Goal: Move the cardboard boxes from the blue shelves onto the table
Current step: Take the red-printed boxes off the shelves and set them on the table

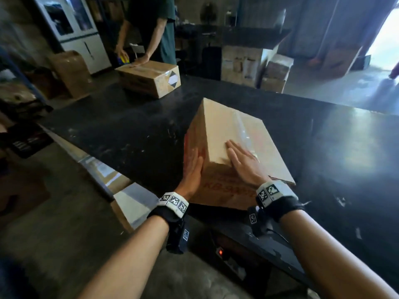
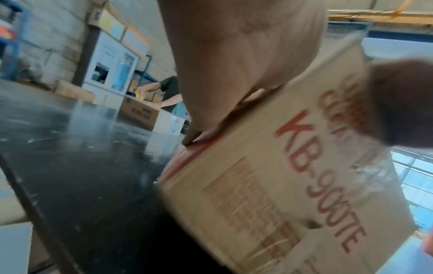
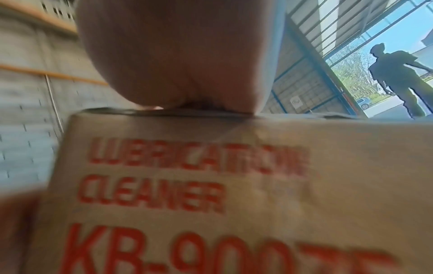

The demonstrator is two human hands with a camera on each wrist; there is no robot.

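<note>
A cardboard box [image 1: 233, 137] with red print and a taped top sits on the black table [image 1: 129, 130] near its front edge. My left hand [image 1: 192, 167] lies flat with straight fingers against the box's left side. My right hand [image 1: 241, 158] rests flat, palm down, on the box's top near the front corner. In the left wrist view the box [image 2: 269, 185] shows its red lettering, with my left hand [image 2: 234, 74] pressed on its side. The right wrist view shows the box [image 3: 257, 185] face close up, my right hand [image 3: 175, 55] on its top edge.
A second cardboard box [image 1: 149, 77] lies at the table's far left, with another person's hands [image 1: 140, 60] on it. More boxes [image 1: 71, 72] stand on the floor behind. A white cabinet [image 1: 73, 29] stands at the back left. Someone stands in the bright doorway [image 3: 398, 77].
</note>
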